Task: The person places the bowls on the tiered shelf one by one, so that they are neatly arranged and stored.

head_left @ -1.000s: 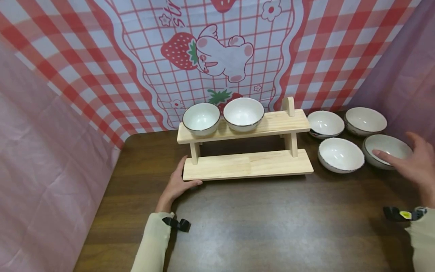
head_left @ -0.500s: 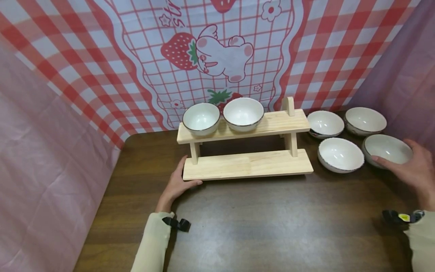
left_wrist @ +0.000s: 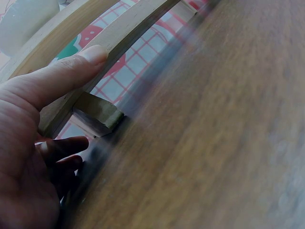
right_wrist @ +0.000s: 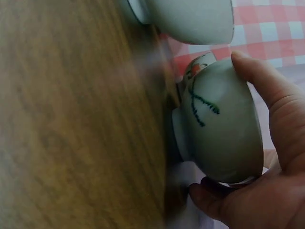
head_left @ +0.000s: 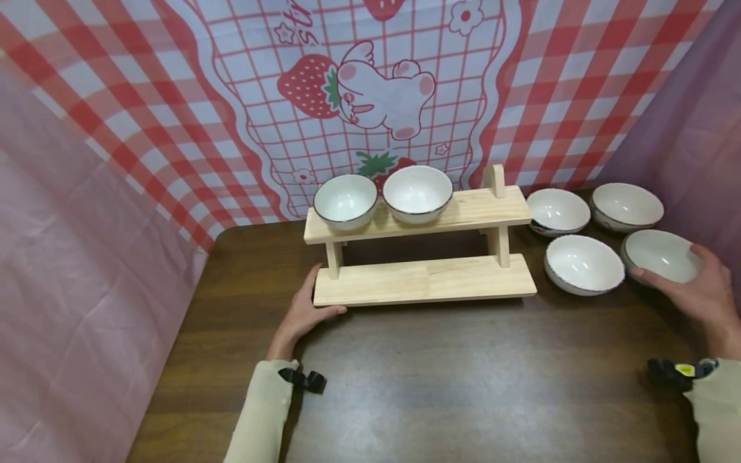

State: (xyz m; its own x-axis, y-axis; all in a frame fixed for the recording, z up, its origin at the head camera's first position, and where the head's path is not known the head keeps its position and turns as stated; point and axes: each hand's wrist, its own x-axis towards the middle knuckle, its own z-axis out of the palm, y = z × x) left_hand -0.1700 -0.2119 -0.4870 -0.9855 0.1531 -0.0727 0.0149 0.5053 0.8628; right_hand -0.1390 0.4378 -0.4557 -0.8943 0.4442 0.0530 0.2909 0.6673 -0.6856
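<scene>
The left hand grips the rack, two bowls on it, four off, the right hand pinching one, seemingly unlifted.

In the head view, a person wore a pale cream left sleeve at seven o'clock and matching right sleeve at four, plus a black left strap and a black right strap with a yellow patch.

R wrist cam: R hand cropped at R edge, upper bowl cut off up top! L wrist: L hand chopped, tabletop v. blurry!
</scene>
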